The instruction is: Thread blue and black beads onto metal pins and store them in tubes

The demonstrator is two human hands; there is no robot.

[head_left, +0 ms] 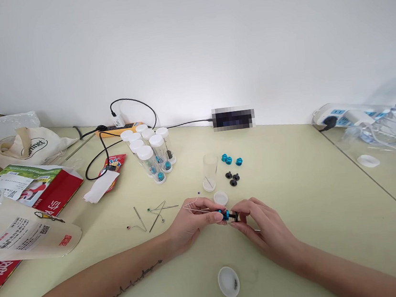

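My left hand (195, 220) pinches a small blue metal knob-like piece (225, 215), and a thin bent wire (197, 209) runs back over the fingers. From the other side my right hand (259, 220) grips a black screw-like piece (236, 217) whose stem meets the blue one. Just beyond the hands stand an open clear tube (211, 167) with a thin pin inside and a white cap (220, 198). Several loose blue pieces (239, 161) and black flanged pieces (233, 182) lie behind the right hand. Nearer me, a white cap (227, 279) contains tiny dark bits.
Capped clear tubes (146, 152) stand in a group at the back left. Thin metal rods and wires (140, 219) lie left of my hands. A large plastic cup (31, 234), a red snack packet (116, 170) and an orange power strip (109, 131) are farther left; a white power strip (338, 114) is right.
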